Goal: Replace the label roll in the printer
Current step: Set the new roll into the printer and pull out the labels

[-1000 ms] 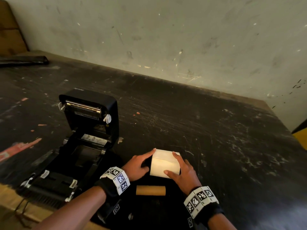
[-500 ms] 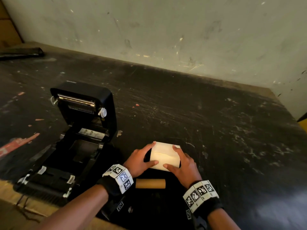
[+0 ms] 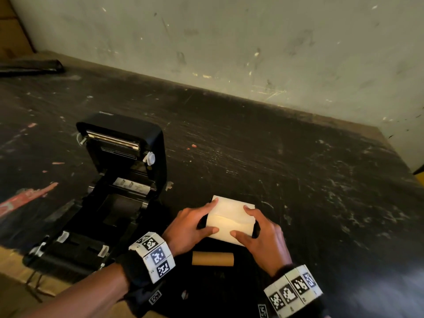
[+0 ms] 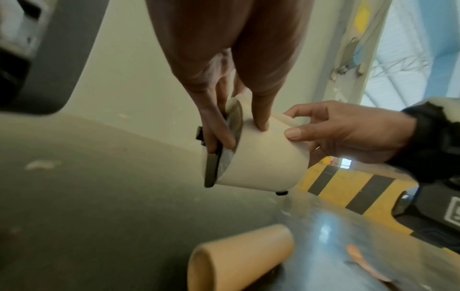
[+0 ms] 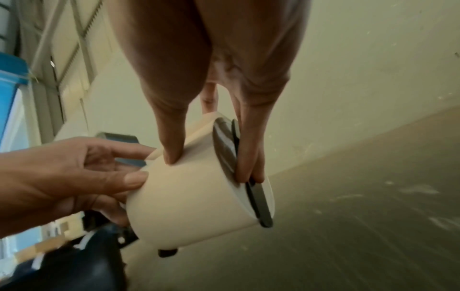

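A cream label roll (image 3: 230, 220) with black discs at both ends is held just above the dark table, right of the printer. My left hand (image 3: 190, 226) grips its left end, thumb on the paper and fingers over the black disc (image 4: 214, 167). My right hand (image 3: 263, 232) grips the right end the same way, fingers on the other black disc (image 5: 256, 195). The black printer (image 3: 103, 191) stands at the left with its lid raised and its roll bay empty. A bare brown cardboard core (image 3: 213, 258) lies on the table between my wrists.
The dark scuffed table (image 3: 298, 180) runs back to a pale wall (image 3: 229, 42). A flat black object (image 3: 29, 66) lies at the far left. The table's wooden front edge (image 3: 13, 260) shows below the printer. A yellow and black striped surface (image 4: 348, 189) shows beyond the table.
Both hands have closed more firmly on the ends of the label roll, thumbs moving onto its paper face. The roll stays at about the same spot; the printer and core have not moved.
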